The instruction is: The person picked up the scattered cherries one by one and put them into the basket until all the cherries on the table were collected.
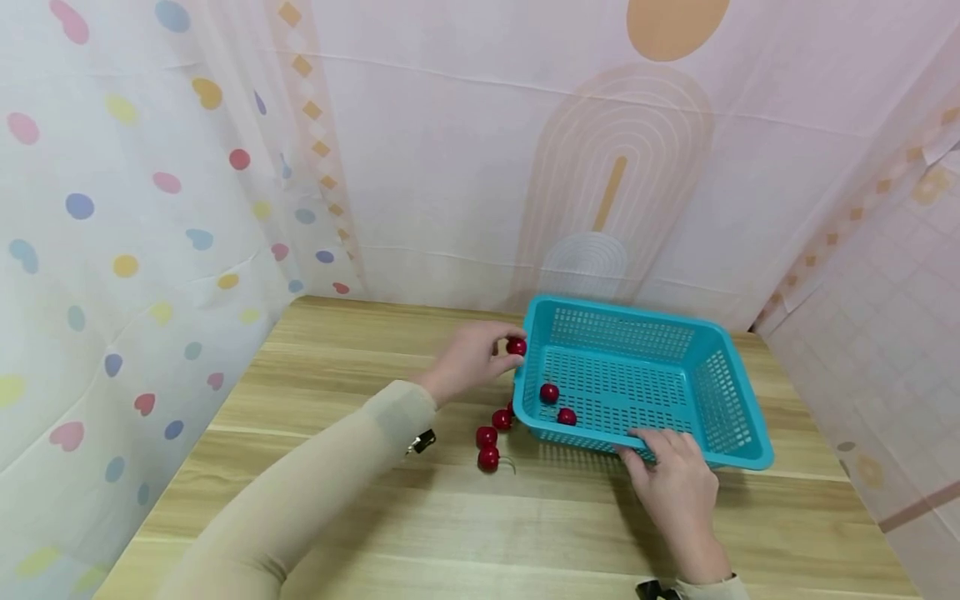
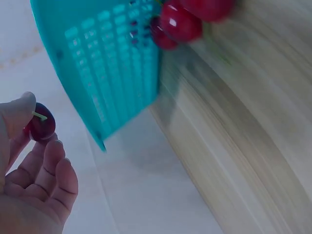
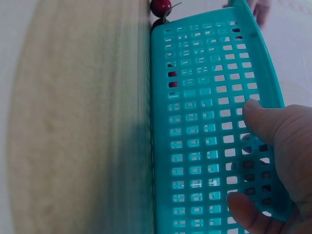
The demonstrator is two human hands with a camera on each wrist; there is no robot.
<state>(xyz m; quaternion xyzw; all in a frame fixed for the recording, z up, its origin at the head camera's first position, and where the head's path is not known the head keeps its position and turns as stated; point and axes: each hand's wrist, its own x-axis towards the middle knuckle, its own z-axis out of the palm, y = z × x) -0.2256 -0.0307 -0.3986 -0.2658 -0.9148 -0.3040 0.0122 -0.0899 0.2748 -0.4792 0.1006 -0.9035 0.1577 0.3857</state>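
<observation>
A red cherry (image 2: 42, 122) with a short green stem is pinched between the thumb and fingers of my left hand (image 1: 472, 358), beside the left rim of a turquoise plastic basket (image 1: 652, 312). My right hand (image 1: 673, 483) grips the basket's near rim, with the thumb against the outer wall (image 3: 195, 146) in the right wrist view. Inside the basket lie two cherries, one cherry (image 1: 550, 393) near the left wall and another cherry (image 1: 567, 416) near the front. On the table left of the basket sit several more, including a cherry (image 1: 487, 437) and a stemmed cherry (image 1: 488, 458).
The wood-grain table (image 1: 450, 533) carries the basket on its right half. A patterned curtain (image 1: 450, 167) hangs behind the table and along both sides. Black straps with small fittings (image 1: 422, 442) show at the sleeve cuffs.
</observation>
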